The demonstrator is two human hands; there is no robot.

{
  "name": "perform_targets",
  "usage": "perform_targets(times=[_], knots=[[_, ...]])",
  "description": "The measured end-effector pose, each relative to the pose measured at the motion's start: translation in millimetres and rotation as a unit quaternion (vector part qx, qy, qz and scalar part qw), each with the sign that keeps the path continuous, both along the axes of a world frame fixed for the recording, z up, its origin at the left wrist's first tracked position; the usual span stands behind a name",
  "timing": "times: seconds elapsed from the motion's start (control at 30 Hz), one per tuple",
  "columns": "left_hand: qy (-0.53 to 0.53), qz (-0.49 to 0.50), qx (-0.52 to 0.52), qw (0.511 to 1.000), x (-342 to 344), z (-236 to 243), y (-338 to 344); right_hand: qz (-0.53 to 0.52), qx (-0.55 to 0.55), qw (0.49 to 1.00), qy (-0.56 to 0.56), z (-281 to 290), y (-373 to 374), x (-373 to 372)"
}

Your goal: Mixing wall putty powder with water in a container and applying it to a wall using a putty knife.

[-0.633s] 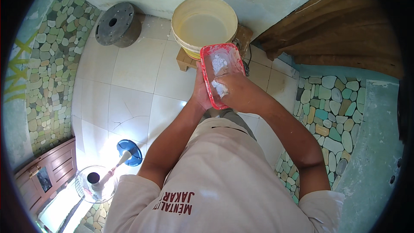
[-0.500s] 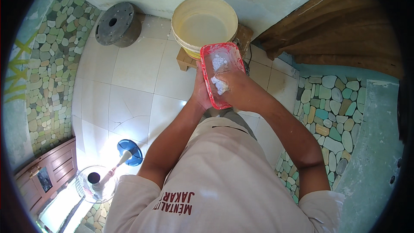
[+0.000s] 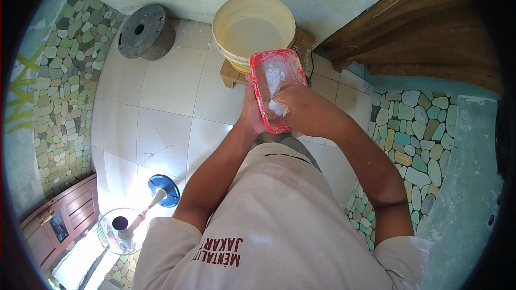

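Observation:
A red plastic tray (image 3: 294, 67), smeared with white, is held level in front of my body, near the front of a bucket. My left hand (image 3: 252, 108) grips its left side, with the thumb along the rim and the other fingers mostly hidden beneath. Inside the tray, white lumpy powder or paste (image 3: 274, 77) lies in a heap toward the far end. My right hand (image 3: 308, 108) reaches in over the right rim. Its fingers are curled together at the near part of the white stuff; a small pale bit shows at the fingertips, too hidden to name.
A cream bucket (image 3: 224, 28) with cloudy contents stands on a low wooden stool (image 3: 231, 75) by the wall. Left of it is a dark round drum (image 3: 146, 37). A standing fan (image 3: 122, 231) with a blue base is at lower left. A brown curtain (image 3: 408, 37) hangs at right.
My right hand has shifted slightly right and up within the tray. More of the white heap shows between the fingers and the far end. My left hand keeps its hold.

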State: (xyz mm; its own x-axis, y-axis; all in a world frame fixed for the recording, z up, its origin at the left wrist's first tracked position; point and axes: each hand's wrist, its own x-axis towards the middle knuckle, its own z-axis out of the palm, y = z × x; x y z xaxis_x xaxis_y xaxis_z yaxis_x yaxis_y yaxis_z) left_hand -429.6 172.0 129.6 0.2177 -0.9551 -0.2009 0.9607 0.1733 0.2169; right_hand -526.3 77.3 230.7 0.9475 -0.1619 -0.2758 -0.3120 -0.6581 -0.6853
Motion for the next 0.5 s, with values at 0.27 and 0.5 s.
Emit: perform_targets(times=[0.27, 0.5], knots=[[0.084, -0.013, -0.037, 0.996, -2, 5, 2, 0.063, -0.005, 0.992, 0.113, 26, -5, 6], [0.066, -0.022, -0.033, 0.997, -6, 7, 4, -0.018, -0.009, 1.0, 0.023, 12, -8, 6]])
